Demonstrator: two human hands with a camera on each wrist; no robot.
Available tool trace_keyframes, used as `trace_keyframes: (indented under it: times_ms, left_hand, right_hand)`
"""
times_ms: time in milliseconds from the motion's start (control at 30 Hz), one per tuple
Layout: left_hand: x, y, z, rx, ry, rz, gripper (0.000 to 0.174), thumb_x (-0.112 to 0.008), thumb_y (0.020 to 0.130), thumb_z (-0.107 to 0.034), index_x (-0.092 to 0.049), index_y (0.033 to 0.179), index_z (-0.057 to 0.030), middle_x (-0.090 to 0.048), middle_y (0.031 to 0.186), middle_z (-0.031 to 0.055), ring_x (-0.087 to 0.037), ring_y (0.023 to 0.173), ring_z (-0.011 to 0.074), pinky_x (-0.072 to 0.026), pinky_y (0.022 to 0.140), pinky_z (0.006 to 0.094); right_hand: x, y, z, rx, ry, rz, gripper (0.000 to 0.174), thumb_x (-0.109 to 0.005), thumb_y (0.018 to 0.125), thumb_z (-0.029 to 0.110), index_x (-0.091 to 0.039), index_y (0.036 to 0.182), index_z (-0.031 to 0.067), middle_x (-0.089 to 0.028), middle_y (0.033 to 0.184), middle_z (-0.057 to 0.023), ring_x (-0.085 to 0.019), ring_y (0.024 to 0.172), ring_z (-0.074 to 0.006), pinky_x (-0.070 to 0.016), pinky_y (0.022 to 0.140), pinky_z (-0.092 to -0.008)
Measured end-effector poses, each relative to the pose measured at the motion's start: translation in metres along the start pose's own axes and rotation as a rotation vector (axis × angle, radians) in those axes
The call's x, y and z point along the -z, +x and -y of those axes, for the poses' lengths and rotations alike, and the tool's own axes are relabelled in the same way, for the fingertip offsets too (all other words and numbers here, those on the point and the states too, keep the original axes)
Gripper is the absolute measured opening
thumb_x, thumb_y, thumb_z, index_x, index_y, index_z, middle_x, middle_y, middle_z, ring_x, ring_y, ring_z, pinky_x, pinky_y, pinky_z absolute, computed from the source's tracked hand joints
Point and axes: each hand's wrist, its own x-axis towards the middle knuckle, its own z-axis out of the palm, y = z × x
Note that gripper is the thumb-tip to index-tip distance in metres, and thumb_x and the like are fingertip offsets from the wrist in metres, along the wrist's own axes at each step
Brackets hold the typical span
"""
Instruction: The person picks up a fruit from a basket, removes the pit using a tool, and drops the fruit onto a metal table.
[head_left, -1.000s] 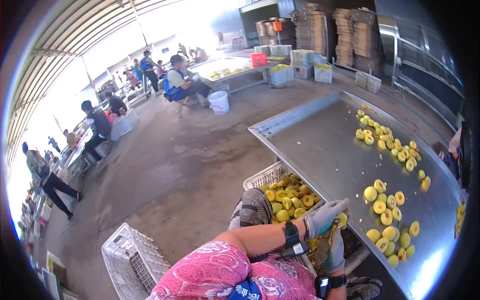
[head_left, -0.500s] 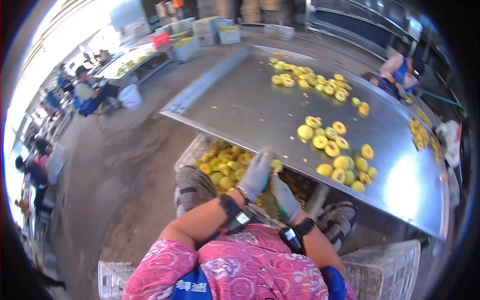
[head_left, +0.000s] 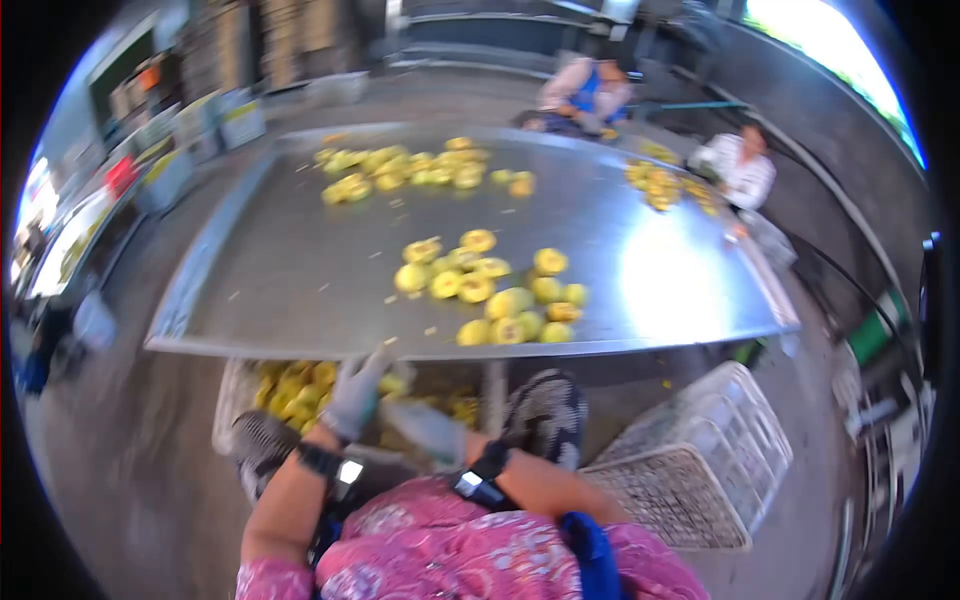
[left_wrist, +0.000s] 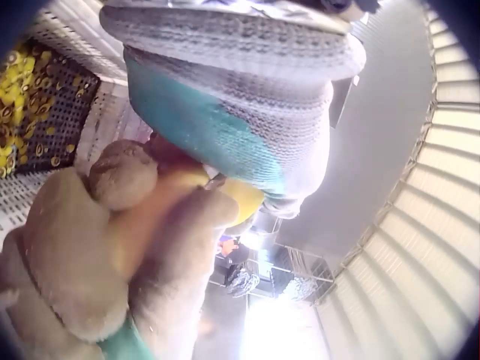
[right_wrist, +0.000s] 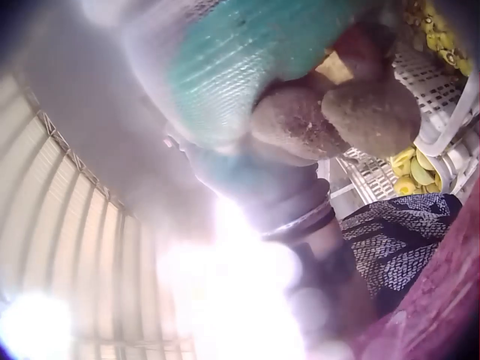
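Observation:
In the head view, my gloved left hand (head_left: pixel 352 395) is at the near edge of the metal table (head_left: pixel 290 300). My gloved right hand (head_left: pixel 428 428) works close beside it, over a white crate (head_left: pixel 228 400) that holds yellow peaches (head_left: pixel 295 390). The left wrist view shows a yellow peach (left_wrist: pixel 244 201) gripped by the left hand, mostly covered by glove. A small metal-tipped tool (left_wrist: pixel 215 181) meets the fruit there, pinched in the right hand's stained glove fingers; its exact kind I cannot tell. Whole and halved peaches (head_left: pixel 460 275) lie on the table beyond the hands.
More peach halves (head_left: pixel 400 170) form a row at the table's far side. White plastic crates (head_left: pixel 710 450) stand on the floor to my right. Two people sit beyond the table, one at the back (head_left: pixel 590 95), another at the right (head_left: pixel 735 165). My patterned shoe (head_left: pixel 545 415) is under the table edge.
The head view has swung to the right, bringing the table straight ahead and two seated people into sight. Both hands stay close together by the table's near edge.

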Motion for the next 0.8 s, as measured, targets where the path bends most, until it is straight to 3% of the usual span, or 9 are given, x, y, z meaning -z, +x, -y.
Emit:
trace_keyframes:
  times_ms: [67,167,300,500,533,600,667,733,800]
  left_hand:
    - [0.003,0.002,0.002,0.009,-0.031,0.082,0.038,-0.047,0.102,-0.024,-0.07,0.084,0.0007,-0.07,0.079,0.0072,-0.064,0.071,0.0136,-0.0521,0.069,0.0278]
    - [0.008,-0.003,0.009,-0.02,-0.071,0.099,0.046,-0.048,0.102,-0.034,-0.066,0.078,0.0015,-0.067,0.075,0.012,-0.063,0.067,0.0182,-0.0522,0.065,0.0307]
    - [0.01,-0.011,0.017,0.049,-0.209,0.025,0.054,-0.053,0.097,-0.05,-0.058,0.072,-0.0026,-0.063,0.072,0.0138,-0.061,0.061,0.0224,-0.052,0.057,0.0341]
    - [0.011,-0.014,0.015,0.077,-0.349,0.007,0.052,-0.055,0.098,-0.047,-0.058,0.072,-0.0017,-0.064,0.073,0.0135,-0.06,0.061,0.0213,-0.0511,0.057,0.0331]
    - [0.012,-0.012,0.015,0.032,-0.244,0.048,0.051,-0.055,0.098,-0.045,-0.059,0.072,-0.0009,-0.064,0.073,0.0135,-0.06,0.061,0.0206,-0.051,0.058,0.0325]
    - [0.019,-0.009,0.017,-0.06,-0.03,0.115,0.049,-0.057,0.098,-0.04,-0.061,0.071,0.0006,-0.066,0.075,0.0134,-0.061,0.063,0.0193,-0.0506,0.061,0.0313]
    - [0.024,-0.009,0.02,-0.054,0.018,0.152,0.046,-0.058,0.097,-0.036,-0.064,0.072,0.0025,-0.067,0.076,0.013,-0.061,0.066,0.0177,-0.05,0.065,0.03]
    - [0.024,-0.008,0.019,-0.065,-0.004,0.187,0.048,-0.058,0.097,-0.037,-0.064,0.072,0.0028,-0.067,0.076,0.0131,-0.061,0.067,0.0177,-0.0498,0.066,0.0299]
    - [0.019,-0.013,0.013,-0.011,-0.211,0.181,0.048,-0.056,0.098,-0.045,-0.06,0.074,-0.0026,-0.064,0.077,0.0106,-0.062,0.068,0.0195,-0.0531,0.062,0.0325]
  right_hand:
    - [0.008,0.001,-0.009,-0.222,0.539,0.227,0.038,-0.045,0.101,0.046,-0.06,0.085,0.0149,-0.052,0.066,0.0034,-0.048,0.053,-0.0069,-0.038,0.046,-0.0241]
    - [-0.013,-0.015,0.017,-0.197,0.637,0.168,0.047,-0.048,0.097,0.059,-0.057,0.083,0.0148,-0.04,0.051,0.0069,-0.03,0.034,-0.0066,-0.0252,0.032,-0.0229]
    - [-0.013,-0.004,-0.002,-0.327,0.668,0.27,0.043,-0.047,0.095,0.063,-0.049,0.084,0.0218,-0.034,0.051,0.0095,-0.026,0.033,-0.0031,-0.0195,0.029,-0.0198]
    - [-0.019,-0.002,-0.005,-0.323,0.673,0.224,0.046,-0.048,0.095,0.063,-0.054,0.087,0.0181,-0.037,0.052,0.0081,-0.03,0.032,-0.0047,-0.0221,0.03,-0.0201]
    - [-0.019,-0.001,-0.004,-0.324,0.637,0.213,0.047,-0.047,0.095,0.063,-0.055,0.089,0.0173,-0.037,0.052,0.0078,-0.03,0.032,-0.0048,-0.0223,0.03,-0.0202]
    - [-0.023,0.014,-0.022,-0.084,0.502,0.181,0.047,-0.045,0.096,0.062,-0.054,0.087,0.017,-0.039,0.053,0.0066,-0.029,0.033,-0.0054,-0.0221,0.03,-0.0217]
    - [-0.025,0.019,-0.033,-0.061,0.476,0.19,0.047,-0.044,0.097,0.062,-0.053,0.087,0.0166,-0.04,0.053,0.0059,-0.029,0.034,-0.0057,-0.0217,0.03,-0.0226]
    - [-0.022,0.001,-0.008,-0.253,0.548,0.222,0.047,-0.044,0.097,0.061,-0.053,0.088,0.016,-0.04,0.054,0.0057,-0.028,0.034,-0.0057,-0.0211,0.03,-0.0228]
    - [-0.023,-0.005,-0.001,-0.261,0.598,0.231,0.046,-0.047,0.096,0.063,-0.052,0.088,0.0171,-0.039,0.054,0.006,-0.029,0.034,-0.0055,-0.0209,0.03,-0.0226]
